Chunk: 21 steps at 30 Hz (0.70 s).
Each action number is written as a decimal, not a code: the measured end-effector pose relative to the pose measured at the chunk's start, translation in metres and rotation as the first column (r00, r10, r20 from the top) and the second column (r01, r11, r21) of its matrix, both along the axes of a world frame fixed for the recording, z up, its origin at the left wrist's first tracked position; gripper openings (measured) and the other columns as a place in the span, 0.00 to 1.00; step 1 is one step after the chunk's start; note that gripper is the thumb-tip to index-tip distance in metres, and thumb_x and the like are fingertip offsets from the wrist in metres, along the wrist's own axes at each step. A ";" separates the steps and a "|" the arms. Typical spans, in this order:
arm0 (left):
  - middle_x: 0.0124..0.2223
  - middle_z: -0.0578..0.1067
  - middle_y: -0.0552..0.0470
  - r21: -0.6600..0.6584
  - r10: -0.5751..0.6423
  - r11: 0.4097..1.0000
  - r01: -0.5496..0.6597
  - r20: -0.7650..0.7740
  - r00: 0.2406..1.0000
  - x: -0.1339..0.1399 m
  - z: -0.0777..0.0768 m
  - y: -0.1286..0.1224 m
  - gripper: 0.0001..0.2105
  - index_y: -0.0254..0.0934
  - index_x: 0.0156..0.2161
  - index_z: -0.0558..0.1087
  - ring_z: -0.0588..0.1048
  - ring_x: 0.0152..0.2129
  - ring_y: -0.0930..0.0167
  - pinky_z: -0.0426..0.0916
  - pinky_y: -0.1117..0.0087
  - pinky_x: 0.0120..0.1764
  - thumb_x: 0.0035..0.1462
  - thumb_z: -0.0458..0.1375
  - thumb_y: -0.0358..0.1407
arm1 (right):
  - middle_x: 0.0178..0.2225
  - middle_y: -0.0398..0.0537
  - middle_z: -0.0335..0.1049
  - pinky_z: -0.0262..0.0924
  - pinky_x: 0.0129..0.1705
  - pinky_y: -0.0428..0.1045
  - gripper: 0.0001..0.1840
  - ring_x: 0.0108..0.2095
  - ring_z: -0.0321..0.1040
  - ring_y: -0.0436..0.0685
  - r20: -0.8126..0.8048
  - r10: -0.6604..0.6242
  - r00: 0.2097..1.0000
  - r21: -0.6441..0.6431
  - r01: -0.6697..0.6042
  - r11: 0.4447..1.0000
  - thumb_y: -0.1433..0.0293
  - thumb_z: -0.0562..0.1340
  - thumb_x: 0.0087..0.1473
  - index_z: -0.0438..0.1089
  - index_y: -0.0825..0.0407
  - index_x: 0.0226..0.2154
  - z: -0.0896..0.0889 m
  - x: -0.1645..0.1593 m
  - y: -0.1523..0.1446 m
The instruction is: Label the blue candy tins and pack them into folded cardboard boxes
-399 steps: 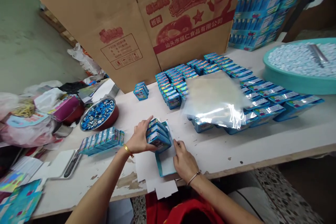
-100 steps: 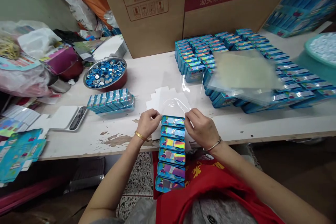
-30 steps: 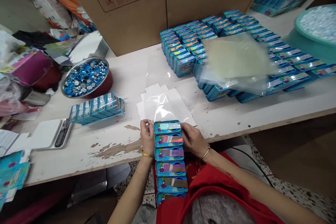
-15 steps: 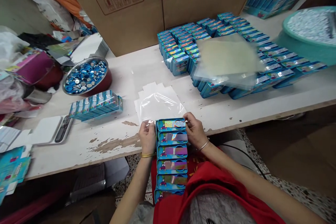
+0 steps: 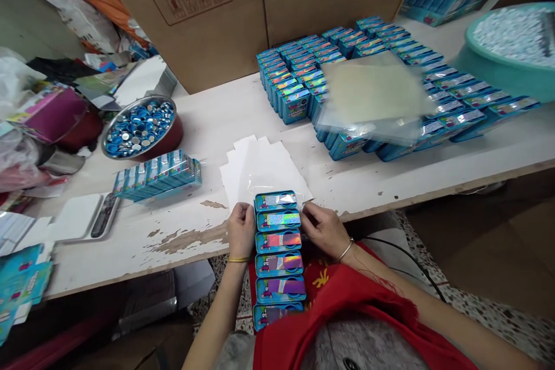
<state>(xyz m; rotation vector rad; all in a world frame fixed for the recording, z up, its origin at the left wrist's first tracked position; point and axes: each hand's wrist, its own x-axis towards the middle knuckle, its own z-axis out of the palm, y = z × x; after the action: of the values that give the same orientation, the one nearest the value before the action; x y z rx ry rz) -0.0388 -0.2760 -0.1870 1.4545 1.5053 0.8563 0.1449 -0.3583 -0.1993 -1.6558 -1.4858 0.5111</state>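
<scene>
Tbl (image 5: 217, 121): bowl (image 5: 171, 140) of caps (image 5: 141, 127), tub (image 5: 485, 72) of wht pcs (image 5: 511, 34); L hand (image 5: 241, 231), R hand (image 5: 325, 232) pinch-tight on clr film (image 5: 262, 182)

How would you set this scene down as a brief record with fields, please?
Middle: row of blue rectangular containers, six visible
Left hand: curled beside the row's far end
Right hand: curled at the opposite side
Beyond row: flat white card
Table left: round metal bowl with red outside, holding blue-and-silver caps
Table right: translucent plastic sheets atop more blue containers
</scene>
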 end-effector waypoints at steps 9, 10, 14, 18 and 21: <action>0.25 0.70 0.55 0.174 -0.050 0.968 0.181 -0.571 0.820 -0.014 0.026 0.014 0.05 0.40 0.35 0.67 0.64 0.18 0.72 0.50 0.74 0.23 0.51 0.57 0.34 | 0.20 0.36 0.58 0.47 0.24 0.45 0.07 0.19 0.56 0.50 0.065 -0.119 0.991 -0.088 0.125 0.988 0.64 0.58 0.51 0.62 0.49 0.32 0.014 0.001 0.020; 0.29 0.71 0.53 0.203 -0.009 0.966 0.160 -0.594 0.805 -0.016 0.028 0.016 0.12 0.40 0.41 0.66 0.65 0.19 0.72 0.51 0.74 0.23 0.49 0.59 0.34 | 0.20 0.36 0.59 0.46 0.23 0.45 0.09 0.19 0.56 0.50 0.082 -0.126 0.989 -0.090 0.134 0.987 0.63 0.58 0.51 0.63 0.49 0.36 0.015 0.001 0.023; 0.44 0.69 0.45 0.352 0.006 0.897 0.266 -0.613 0.790 -0.017 0.030 0.027 0.20 0.38 0.51 0.64 0.70 0.30 0.68 0.62 0.69 0.30 0.51 0.57 0.32 | 0.22 0.40 0.65 0.45 0.25 0.46 0.05 0.22 0.61 0.51 0.224 -0.046 0.973 -0.022 0.052 0.998 0.68 0.54 0.54 0.65 0.49 0.30 0.018 -0.002 0.035; 0.35 0.70 0.48 0.434 -0.108 0.769 0.469 -0.634 0.765 -0.010 0.030 0.039 0.07 0.38 0.35 0.71 0.69 0.34 0.66 0.62 0.67 0.35 0.56 0.51 0.29 | 0.21 0.43 0.65 0.44 0.26 0.47 0.10 0.22 0.61 0.51 0.271 -0.056 0.961 0.056 0.042 0.998 0.71 0.51 0.58 0.62 0.50 0.26 0.021 -0.004 0.041; 0.29 0.69 0.51 0.451 -0.174 0.755 0.476 -0.562 0.809 -0.011 0.038 0.044 0.07 0.38 0.29 0.69 0.69 0.29 0.70 0.62 0.70 0.33 0.58 0.52 0.32 | 0.21 0.43 0.65 0.45 0.26 0.46 0.10 0.22 0.60 0.51 0.222 -0.079 0.972 0.107 0.056 0.993 0.70 0.51 0.58 0.62 0.50 0.27 0.026 -0.003 0.042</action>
<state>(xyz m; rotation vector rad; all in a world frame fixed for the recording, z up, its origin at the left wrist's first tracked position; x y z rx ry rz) -0.0495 -0.2324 -0.1494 2.4761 1.2941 0.7794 0.1415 -0.3160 -0.1732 -1.7229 -1.5838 0.2124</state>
